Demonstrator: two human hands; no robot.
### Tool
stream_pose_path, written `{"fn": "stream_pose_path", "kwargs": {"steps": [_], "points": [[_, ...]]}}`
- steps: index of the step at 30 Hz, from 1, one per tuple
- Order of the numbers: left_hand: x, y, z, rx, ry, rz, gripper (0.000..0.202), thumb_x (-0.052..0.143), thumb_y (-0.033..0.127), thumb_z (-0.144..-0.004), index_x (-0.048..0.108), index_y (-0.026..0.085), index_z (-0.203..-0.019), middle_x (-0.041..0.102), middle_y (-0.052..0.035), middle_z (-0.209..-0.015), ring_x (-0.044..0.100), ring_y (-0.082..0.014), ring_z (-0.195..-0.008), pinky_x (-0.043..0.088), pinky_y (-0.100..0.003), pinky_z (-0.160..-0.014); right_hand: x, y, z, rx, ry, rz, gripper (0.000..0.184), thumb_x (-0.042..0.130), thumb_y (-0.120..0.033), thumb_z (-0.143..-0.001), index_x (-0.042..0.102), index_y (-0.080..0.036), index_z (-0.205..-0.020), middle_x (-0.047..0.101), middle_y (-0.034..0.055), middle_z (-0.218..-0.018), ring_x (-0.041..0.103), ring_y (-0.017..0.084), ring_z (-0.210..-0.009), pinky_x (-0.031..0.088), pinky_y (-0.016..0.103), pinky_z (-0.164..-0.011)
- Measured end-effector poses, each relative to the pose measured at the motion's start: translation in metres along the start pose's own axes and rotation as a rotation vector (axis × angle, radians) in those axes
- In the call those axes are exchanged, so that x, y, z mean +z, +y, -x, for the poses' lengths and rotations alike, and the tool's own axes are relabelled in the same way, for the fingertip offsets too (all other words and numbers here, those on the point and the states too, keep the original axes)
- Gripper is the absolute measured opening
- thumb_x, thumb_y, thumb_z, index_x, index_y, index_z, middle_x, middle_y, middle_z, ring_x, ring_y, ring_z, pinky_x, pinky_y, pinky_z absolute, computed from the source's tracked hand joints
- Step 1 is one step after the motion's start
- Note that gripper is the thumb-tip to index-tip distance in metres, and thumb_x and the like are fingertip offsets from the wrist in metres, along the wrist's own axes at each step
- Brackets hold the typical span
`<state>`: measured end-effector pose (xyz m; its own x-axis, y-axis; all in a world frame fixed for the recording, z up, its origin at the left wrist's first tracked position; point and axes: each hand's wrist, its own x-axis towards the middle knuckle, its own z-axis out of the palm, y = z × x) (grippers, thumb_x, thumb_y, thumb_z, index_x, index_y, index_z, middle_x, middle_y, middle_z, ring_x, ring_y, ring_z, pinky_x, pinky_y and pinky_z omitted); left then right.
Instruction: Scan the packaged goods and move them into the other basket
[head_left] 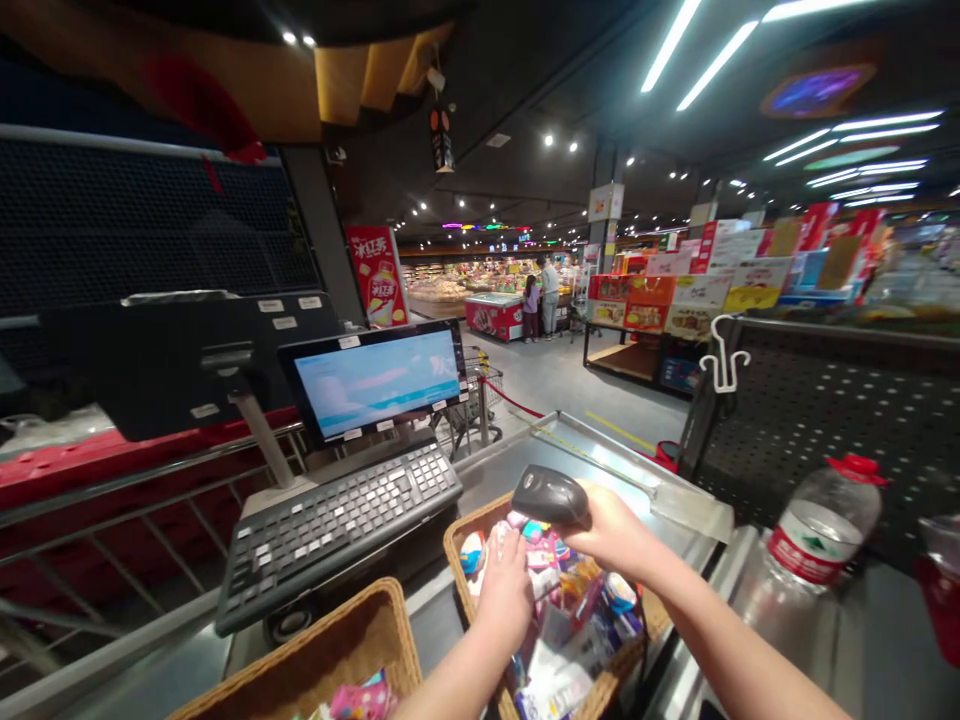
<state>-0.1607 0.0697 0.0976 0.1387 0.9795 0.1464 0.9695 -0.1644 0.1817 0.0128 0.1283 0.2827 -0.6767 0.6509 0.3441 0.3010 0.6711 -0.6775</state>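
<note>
Supermarket checkout, seen from the wearer's position. The dimly lit hall has a dark ceiling with strip lamps and a grey floor (525, 378); stacked gift boxes (694, 285) stand at the right, and two people (547, 300) stand in the distance. The metal worktop (491, 468) is glossy and reflects the lamps. A perforated panel (840, 420) rises along its right side; at the left stand a lit monitor (382, 380) and a black keyboard (337, 520). A wicker basket (452, 550) filled with small packets lies between the wearer's forearms, and a second basket (360, 640) sits at the lower left. A clear bottle with a red cap (821, 530) stands to the right.

The left hand (506, 580) reaches down into the filled basket, its fingers bent over the contents; whether they pinch a packet cannot be told. The right hand (600, 525) grips a black handheld scanner (547, 495) above the basket, its fingers closed around the handle and partly hidden. Good practice would be a level, steady scanner held a little clear of the wrappers, and a light left-hand touch, since the glossy packets (544, 550) probably slide and crease easily.
</note>
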Motion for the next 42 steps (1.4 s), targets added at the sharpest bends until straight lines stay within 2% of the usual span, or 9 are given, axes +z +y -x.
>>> {"fn": "stream_pose_path", "kwargs": {"steps": [4,7,11,15,18,23,29,36,42], "points": [[0.016,0.004,-0.015,-0.198,0.018,-0.027,0.061,0.043,0.016,-0.076,0.048,0.017,-0.137,0.043,-0.0134,-0.147,0.028,-0.034,-0.142,0.026,-0.049,-0.118,-0.005,0.011,-0.006,-0.018,0.005,-0.004,0.026,0.058,-0.009,-0.063,0.064,-0.018,-0.088,0.067,0.0031,-0.089,0.062,0.021,-0.082,0.049,0.03,-0.075],[0.013,0.001,-0.023,-0.183,0.004,-0.046,0.057,0.043,0.015,-0.076,0.054,0.015,-0.132,0.049,-0.0145,-0.142,0.033,-0.0352,-0.139,0.023,-0.052,-0.119,-0.006,0.02,-0.009,-0.013,0.013,-0.017,0.028,0.059,-0.009,-0.064,0.064,-0.018,-0.09,0.068,0.0033,-0.089,0.063,0.021,-0.082,0.049,0.03,-0.075],[-0.001,-0.01,-0.026,-0.099,-0.016,-0.067,0.041,0.044,0.018,-0.078,0.071,0.015,-0.109,0.059,-0.0161,-0.13,0.04,-0.0372,-0.133,0.01,-0.058,-0.119,-0.007,0.028,-0.012,-0.011,-0.002,-0.023,0.024,0.059,-0.01,-0.065,0.064,-0.018,-0.088,0.068,0.0024,-0.087,0.062,0.02,-0.079,0.048,0.028,-0.073],[-0.019,-0.017,-0.021,-0.02,-0.023,-0.064,0.03,0.05,0.023,-0.076,0.075,0.018,-0.092,0.061,-0.0135,-0.127,0.042,-0.0343,-0.131,0.007,-0.057,-0.119,-0.006,0.031,-0.014,-0.013,-0.005,-0.02,0.023,0.058,-0.01,-0.066,0.063,-0.018,-0.087,0.067,0.002,-0.086,0.062,0.019,-0.079,0.048,0.028,-0.072],[-0.035,-0.021,-0.015,0.047,-0.011,-0.044,0.025,0.056,0.028,-0.074,0.074,0.021,-0.089,0.062,-0.0108,-0.128,0.044,-0.0323,-0.129,0.003,-0.055,-0.118,-0.005,0.033,-0.015,-0.009,-0.006,-0.021,0.023,0.059,-0.011,-0.066,0.063,-0.018,-0.088,0.067,0.0023,-0.087,0.062,0.02,-0.08,0.048,0.028,-0.072],[-0.069,-0.033,-0.004,0.098,0.032,0.042,0.036,0.061,0.037,-0.076,0.068,0.028,-0.111,0.061,-0.007,-0.131,0.042,-0.0317,-0.132,0.001,-0.062,-0.115,-0.003,0.032,-0.017,-0.001,0.019,-0.003,0.025,0.059,-0.012,-0.065,0.063,-0.018,-0.089,0.068,0.0038,-0.091,0.062,0.021,-0.084,0.048,0.03,-0.076],[-0.114,-0.054,0.017,0.087,0.184,-0.054,0.013,0.06,0.034,-0.081,0.069,0.024,-0.078,0.056,-0.003,-0.137,0.041,-0.0303,-0.134,0.004,-0.066,-0.114,0.001,0.018,-0.02,-0.004,0.034,0.013,0.022,0.059,-0.014,-0.066,0.064,-0.017,-0.088,0.067,0.0048,-0.089,0.063,0.021,-0.082,0.049,0.03,-0.074],[-0.171,-0.068,0.042,0.018,0.379,-0.3,0.018,0.057,0.031,-0.085,0.064,0.021,-0.072,0.052,-0.008,-0.141,0.039,-0.0305,-0.136,0.003,-0.065,-0.114,0.009,-0.004,-0.025,-0.06,0.036,0.029,0.023,0.06,-0.015,-0.066,0.064,-0.018,-0.088,0.068,0.0054,-0.092,0.062,0.024,-0.087,0.049,0.032,-0.077],[-0.202,-0.077,0.061,-0.06,0.5,-0.43,0.02,0.057,0.032,-0.086,0.064,0.02,-0.071,0.046,-0.0103,-0.145,0.038,-0.0311,-0.137,0.005,-0.065,-0.114,0.024,-0.03,-0.03,-0.117,0.032,0.017,0.03,0.06,-0.014,-0.067,0.067,-0.019,-0.096,0.069,0.0075,-0.103,0.062,0.027,-0.097,0.049,0.037,-0.086]]}}
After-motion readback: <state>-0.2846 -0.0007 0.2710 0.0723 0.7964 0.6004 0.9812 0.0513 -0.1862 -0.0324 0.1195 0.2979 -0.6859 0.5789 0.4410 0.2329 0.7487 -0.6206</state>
